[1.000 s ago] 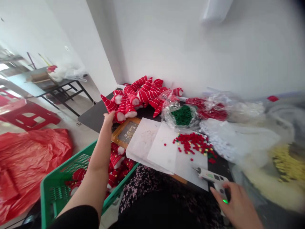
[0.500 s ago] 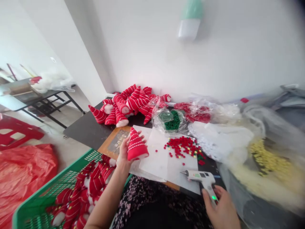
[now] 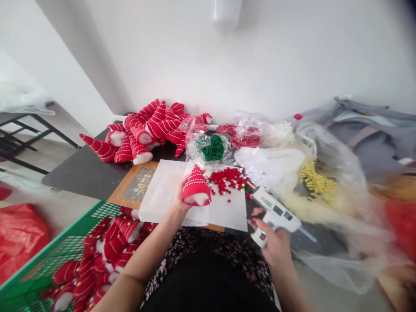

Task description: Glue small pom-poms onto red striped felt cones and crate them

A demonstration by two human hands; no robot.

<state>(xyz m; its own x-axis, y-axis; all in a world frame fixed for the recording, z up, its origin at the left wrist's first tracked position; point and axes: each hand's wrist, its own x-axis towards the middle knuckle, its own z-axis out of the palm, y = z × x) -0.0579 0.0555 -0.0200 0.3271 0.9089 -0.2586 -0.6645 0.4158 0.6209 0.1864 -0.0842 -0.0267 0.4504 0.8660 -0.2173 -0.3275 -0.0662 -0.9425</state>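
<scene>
My left hand [image 3: 182,197] holds a red cone-shaped hat with white stripes [image 3: 195,188], its open stuffed end facing me, above the white paper sheets [image 3: 162,195]. My right hand [image 3: 274,242] grips the handle of a white glue gun [image 3: 276,212], its nozzle tilted up and left toward the hat. Just behind the hat lies a heap of small red pom-poms [image 3: 227,178] with a few green and yellow ones.
More striped hats are piled at the dark table's far left [image 3: 143,130] and in a green crate [image 3: 81,260] at my lower left. Bags of green [image 3: 212,148], red [image 3: 242,134], white [image 3: 269,162] and yellow pom-poms [image 3: 316,184] crowd the right side.
My left hand took a hat from the far pile and brought it over the paper. My right hand closed on the glue gun and lifted it off the table.
</scene>
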